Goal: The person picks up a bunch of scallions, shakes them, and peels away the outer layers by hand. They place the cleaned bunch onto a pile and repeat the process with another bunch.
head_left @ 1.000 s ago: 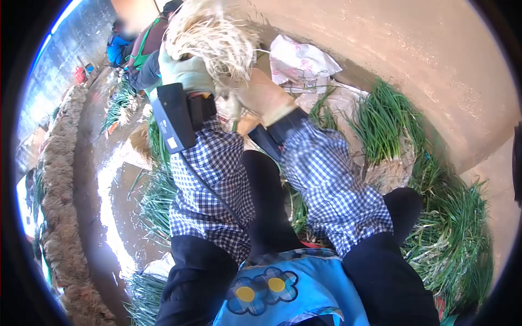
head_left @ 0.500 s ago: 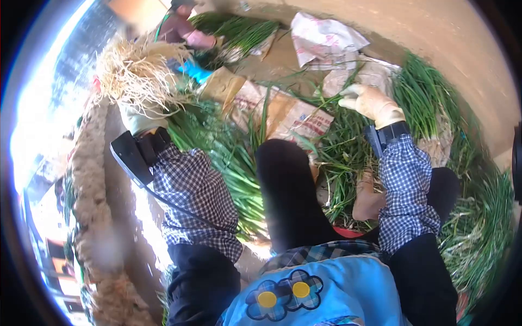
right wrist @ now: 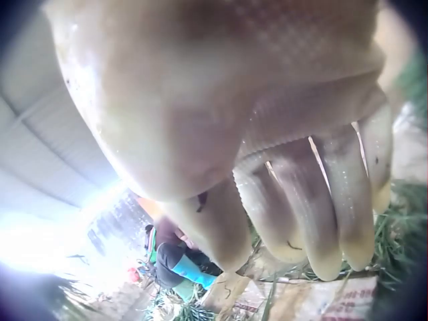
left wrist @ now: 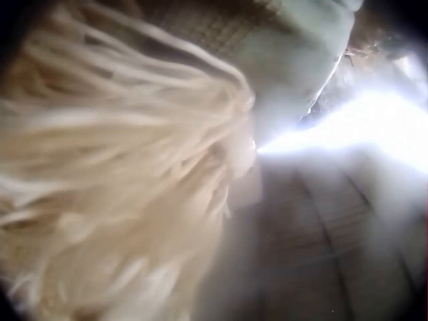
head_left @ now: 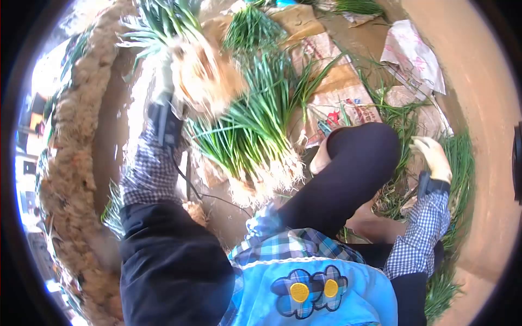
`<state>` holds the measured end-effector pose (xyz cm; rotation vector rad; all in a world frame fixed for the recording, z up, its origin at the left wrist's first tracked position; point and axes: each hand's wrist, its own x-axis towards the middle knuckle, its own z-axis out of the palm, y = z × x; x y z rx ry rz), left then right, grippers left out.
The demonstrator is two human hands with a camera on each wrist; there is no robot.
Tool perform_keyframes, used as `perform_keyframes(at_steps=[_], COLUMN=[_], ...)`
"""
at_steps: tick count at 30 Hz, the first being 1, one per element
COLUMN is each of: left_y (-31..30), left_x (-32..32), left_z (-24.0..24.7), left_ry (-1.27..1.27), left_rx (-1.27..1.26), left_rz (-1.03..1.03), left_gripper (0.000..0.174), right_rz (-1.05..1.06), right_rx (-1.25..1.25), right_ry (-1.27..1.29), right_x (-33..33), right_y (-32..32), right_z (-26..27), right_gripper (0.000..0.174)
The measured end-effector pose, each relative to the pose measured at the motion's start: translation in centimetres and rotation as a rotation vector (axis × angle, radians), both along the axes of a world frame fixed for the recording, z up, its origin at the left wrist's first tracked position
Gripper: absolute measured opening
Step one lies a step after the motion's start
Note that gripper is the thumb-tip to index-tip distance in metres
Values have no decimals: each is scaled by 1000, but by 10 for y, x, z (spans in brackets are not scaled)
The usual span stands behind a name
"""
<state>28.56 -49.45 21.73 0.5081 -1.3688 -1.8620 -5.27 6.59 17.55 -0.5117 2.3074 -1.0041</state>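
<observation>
My gloved left hand [head_left: 165, 79] grips a bunch of green onions [head_left: 204, 73] at the upper left of the head view. Its pale roots hang toward me, blurred, and the green tops point away. In the left wrist view the roots [left wrist: 127, 160] fill the left side, close to the pale glove [left wrist: 301, 50]. Below the bunch, a row of green onions [head_left: 255, 125] lies on the ground with roots toward me. At the right, my gloved right hand [head_left: 433, 157] is held over leaves with nothing in it; its fingers [right wrist: 311, 214] extend loosely in the right wrist view.
Printed sacks [head_left: 340, 76] lie beyond my bent knee [head_left: 364, 146]. A white sack [head_left: 413, 54] is near the wall [head_left: 478, 108] at right. A long pale heap [head_left: 81, 141] runs along the left. Another person with blue sleeves [right wrist: 190, 267] crouches ahead.
My left hand has swung the bunch from ahead of me to the left, over the row of onions. My right hand has drawn away from it to the right. The head view has tilted downward.
</observation>
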Motion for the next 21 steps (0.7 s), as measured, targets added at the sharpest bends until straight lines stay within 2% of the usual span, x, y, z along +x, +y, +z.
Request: perform_keyframes(at_steps=[1,3,4,5,6,7,8,9,11,12,13,15,17,18,21], left_y=[15,59,80,105,126,151,178,174,188,181,161,152,122,103,58], left_x=[21,65,81,98,107,119,111,144,127,126,138,127,142,146,135], left_z=[-31,-116,-172,-210,-256,-307,-317,-408,-356,-345,-357,-279,-261,-263,-283], left_ry=[-56,-99,-23,-243,-388,-386,-756,-494,-561,-518,-575,-1140,-1236,-1249,-1290], left_rx=[24,130,136,430,444,659,622,891,904,948,862,641,551,520,385], left_rz=[4,-68,-128,-143,-167,-121,-28,-175,-103,-264,-457,-314,-288,-240,-53], left_gripper=[33,33,33,29,19,13,11,16,21,27,29,39,47,51,69], right_rz=[8,-128,-139,-151,-160,-193,-226,-262,-274,-257,-239,-144,-56,11,110], right_rx=[-25,73,50,33,18,37,56,71,150,163,159,205,212,279,257], right_ry=[31,22,-24,-74,-127,-141,-152,-160,-133,-116,-95,-11,53,142,167], right_x=[2,11,6,-3,-7,-2,4,7,7,2,-1,-3,-15,-13,-6], right_y=[6,13,23,39,48,45,41,35,34,36,33,25,29,23,18], right_z=[-2,-1,-10,-24,-33,-33,-28,-23,-19,-22,-24,-24,-35,-33,-39], right_gripper=[32,33,33,34,34,35,35,35,37,38,39,41,42,37,33])
